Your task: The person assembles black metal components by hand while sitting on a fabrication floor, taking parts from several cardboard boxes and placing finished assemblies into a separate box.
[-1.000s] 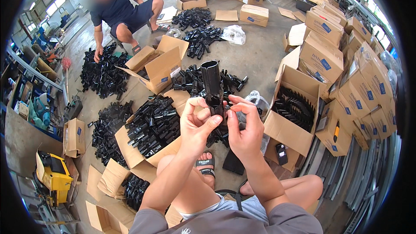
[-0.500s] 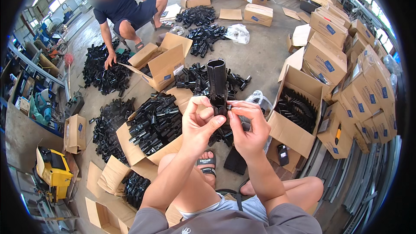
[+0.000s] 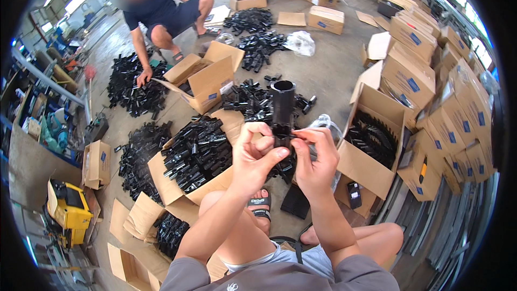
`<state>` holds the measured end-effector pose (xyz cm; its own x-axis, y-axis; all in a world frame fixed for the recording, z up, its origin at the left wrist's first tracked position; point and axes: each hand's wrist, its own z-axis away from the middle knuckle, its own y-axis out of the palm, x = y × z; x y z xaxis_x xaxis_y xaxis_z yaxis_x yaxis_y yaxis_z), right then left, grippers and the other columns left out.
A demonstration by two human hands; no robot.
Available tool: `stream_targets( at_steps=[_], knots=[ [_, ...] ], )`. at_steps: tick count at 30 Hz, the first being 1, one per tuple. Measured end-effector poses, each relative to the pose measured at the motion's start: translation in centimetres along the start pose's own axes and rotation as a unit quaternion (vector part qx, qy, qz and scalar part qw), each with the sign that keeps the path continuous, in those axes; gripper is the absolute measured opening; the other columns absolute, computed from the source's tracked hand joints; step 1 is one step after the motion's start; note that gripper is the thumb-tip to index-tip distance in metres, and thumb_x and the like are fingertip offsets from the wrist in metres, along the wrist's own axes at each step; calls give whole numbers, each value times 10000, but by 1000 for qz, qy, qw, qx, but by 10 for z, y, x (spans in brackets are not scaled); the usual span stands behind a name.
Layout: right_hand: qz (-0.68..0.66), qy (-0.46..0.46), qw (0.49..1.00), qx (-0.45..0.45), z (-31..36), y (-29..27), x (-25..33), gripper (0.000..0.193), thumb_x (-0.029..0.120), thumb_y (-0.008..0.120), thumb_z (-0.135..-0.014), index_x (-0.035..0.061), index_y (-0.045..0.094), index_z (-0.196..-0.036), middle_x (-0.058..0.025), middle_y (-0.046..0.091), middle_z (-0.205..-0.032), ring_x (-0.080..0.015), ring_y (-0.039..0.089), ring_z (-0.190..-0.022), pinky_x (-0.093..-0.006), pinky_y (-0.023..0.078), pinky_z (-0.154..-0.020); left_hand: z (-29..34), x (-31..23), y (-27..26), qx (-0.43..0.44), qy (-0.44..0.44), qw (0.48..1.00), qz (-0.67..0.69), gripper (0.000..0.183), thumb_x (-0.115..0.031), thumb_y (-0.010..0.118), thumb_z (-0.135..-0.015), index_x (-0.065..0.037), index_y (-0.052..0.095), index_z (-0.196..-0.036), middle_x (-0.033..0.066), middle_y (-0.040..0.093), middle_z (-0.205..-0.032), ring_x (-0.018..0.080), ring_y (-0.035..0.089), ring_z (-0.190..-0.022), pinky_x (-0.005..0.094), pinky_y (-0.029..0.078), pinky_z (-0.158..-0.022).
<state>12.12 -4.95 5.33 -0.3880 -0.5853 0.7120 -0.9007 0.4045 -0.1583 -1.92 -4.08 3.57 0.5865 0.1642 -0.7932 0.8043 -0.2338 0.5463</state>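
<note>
A black tubular fitting (image 3: pixel 283 103) stands upright in front of me, its round open end up. My left hand (image 3: pixel 254 151) is closed around the fitting's lower end, with the thumb across its front. Against the lower right side of the fitting, my right hand (image 3: pixel 314 153) is closed in a pinch at a small dark piece, too small to name. Behind and left of my hands, a carton (image 3: pixel 211 186) is heaped with similar black fittings (image 3: pixel 195 153). Right of my hands, an open carton (image 3: pixel 366 160) holds rows of black parts (image 3: pixel 371 134).
A co-worker (image 3: pixel 161 8) crouches at far left, reaching into a pile of black fittings (image 3: pixel 126 89) beside an open carton (image 3: pixel 212 89). Stacked cartons (image 3: pixel 452 124) line the right side, near metal bars (image 3: pixel 431 231). A phone (image 3: pixel 354 194) lies near my right knee; a yellow case (image 3: pixel 70 213) stands left.
The view has shifted slightly, so the scene sits a little further right. The fitting has tilted a bit, showing more of its outer wall; both hands keep their hold.
</note>
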Motion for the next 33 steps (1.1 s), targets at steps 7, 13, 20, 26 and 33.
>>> stream_targets(
  at_steps=[7,13,20,26,33],
  knots=[
    [77,36,995,43,7,2,-11,305,238,524,-1063,-12,596,-904,-148,566,-844,-343,577,-774,-431,457,-723,1,-1,0,54,-9,998,-9,405,107,721,-912,-76,460,-1162,20,703,-999,46,620,-910,220,512,-782],
    [0,0,999,48,14,1,-12,132,76,562,-990,-19,582,-1079,-135,590,-1006,-211,565,-820,-305,454,-700,1,-6,-3,75,1,997,25,408,111,713,-917,-71,445,-1164,30,696,-1030,30,593,-967,212,486,-854],
    [95,-98,985,104,-1,7,-15,134,81,493,-1010,-27,571,-1028,-162,566,-978,-254,568,-805,-362,443,-675,2,-4,-15,84,-27,996,24,418,92,720,-925,-84,441,-1182,103,708,-1225,88,625,-1128,266,516,-967],
    [19,59,991,120,7,2,-10,259,163,419,-1066,-31,584,-1022,-132,592,-963,-218,586,-804,-367,451,-690,2,-3,-14,79,-14,995,51,419,98,717,-924,-77,445,-1191,113,702,-1268,87,622,-1145,265,500,-975],
    [95,-30,991,90,9,8,-24,300,142,409,-1069,-92,575,-1157,-167,657,-944,-250,643,-825,-365,498,-725,6,-23,-8,63,-19,998,19,378,72,727,-913,-79,453,-1125,0,700,-1023,13,566,-929,219,488,-804]
  ],
)
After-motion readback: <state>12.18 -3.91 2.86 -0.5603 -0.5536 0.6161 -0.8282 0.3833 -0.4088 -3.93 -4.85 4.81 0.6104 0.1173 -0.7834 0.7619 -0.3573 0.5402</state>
